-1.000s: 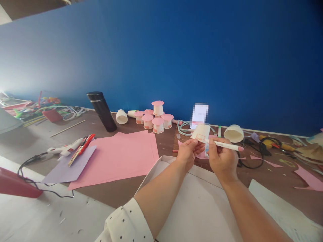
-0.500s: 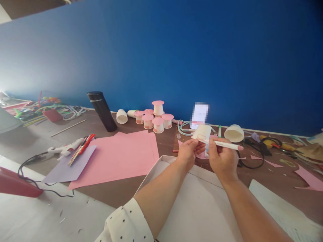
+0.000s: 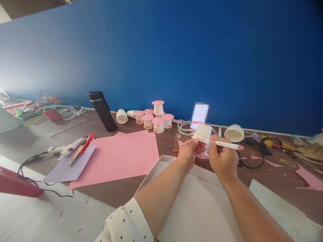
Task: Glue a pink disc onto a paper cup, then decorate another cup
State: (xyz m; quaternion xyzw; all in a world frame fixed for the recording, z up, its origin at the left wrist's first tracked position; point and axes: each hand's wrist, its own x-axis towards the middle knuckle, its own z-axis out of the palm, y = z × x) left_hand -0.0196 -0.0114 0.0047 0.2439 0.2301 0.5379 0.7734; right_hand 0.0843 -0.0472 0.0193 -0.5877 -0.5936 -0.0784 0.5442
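My left hand (image 3: 188, 152) pinches a small white paper cup (image 3: 202, 132), held tilted above the brown table, with a pink outline drawn on its side. My right hand (image 3: 222, 157) grips a white marker with a pink cap (image 3: 227, 145), its tip resting against the cup. Both hands are raised over the far edge of a shallow white box lid (image 3: 161, 168). A pink paper scrap (image 3: 202, 154) lies just beneath the hands.
A large pink sheet (image 3: 118, 154) and a lilac sheet (image 3: 68, 164) lie to the left with a glue gun (image 3: 66, 148) and red cutter (image 3: 83, 144). A black flask (image 3: 102, 111), several pink-topped cups (image 3: 156, 119), an upturned white cup (image 3: 234, 133) and cables (image 3: 252, 148) line the blue wall.
The cup in my left hand has tipped very slightly, and the marker tip stays on it. Nothing else has moved.
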